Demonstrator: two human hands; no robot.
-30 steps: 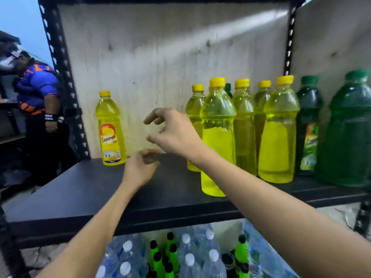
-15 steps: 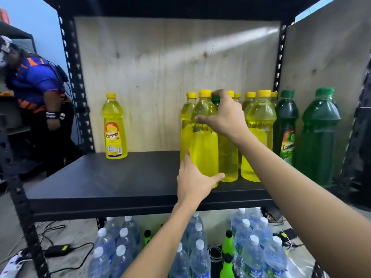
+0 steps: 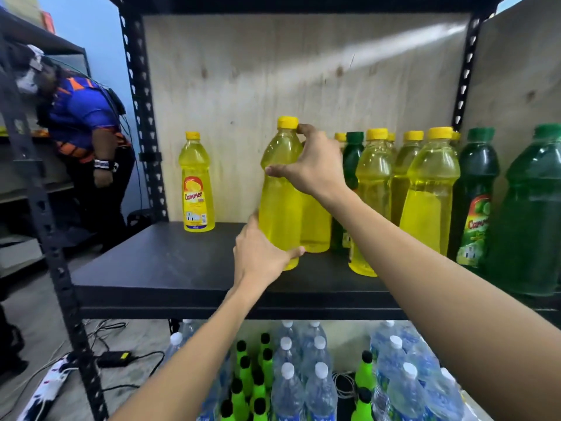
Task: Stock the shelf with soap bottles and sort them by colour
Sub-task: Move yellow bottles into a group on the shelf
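Note:
A yellow soap bottle (image 3: 279, 202) stands upright on the black shelf (image 3: 158, 265), near its middle. My right hand (image 3: 315, 168) grips its shoulder just under the yellow cap. My left hand (image 3: 261, 253) holds its base from the left and front. A lone yellow bottle with its label forward (image 3: 195, 183) stands at the back left. Several more yellow bottles (image 3: 428, 196) crowd to the right, with one small green bottle (image 3: 353, 156) among them. Green bottles (image 3: 531, 208) stand at the far right.
A black perforated upright (image 3: 45, 214) frames the shelf's left front. Below the shelf stand clear water bottles (image 3: 315, 378) and bright green bottles (image 3: 258, 387). A person in a blue shirt (image 3: 82, 123) bends over at the left. A power strip (image 3: 51, 387) and cables lie on the floor.
Both hands came from the open shelf space onto one yellow bottle in the group, then drew it left, away from the other yellow bottles.

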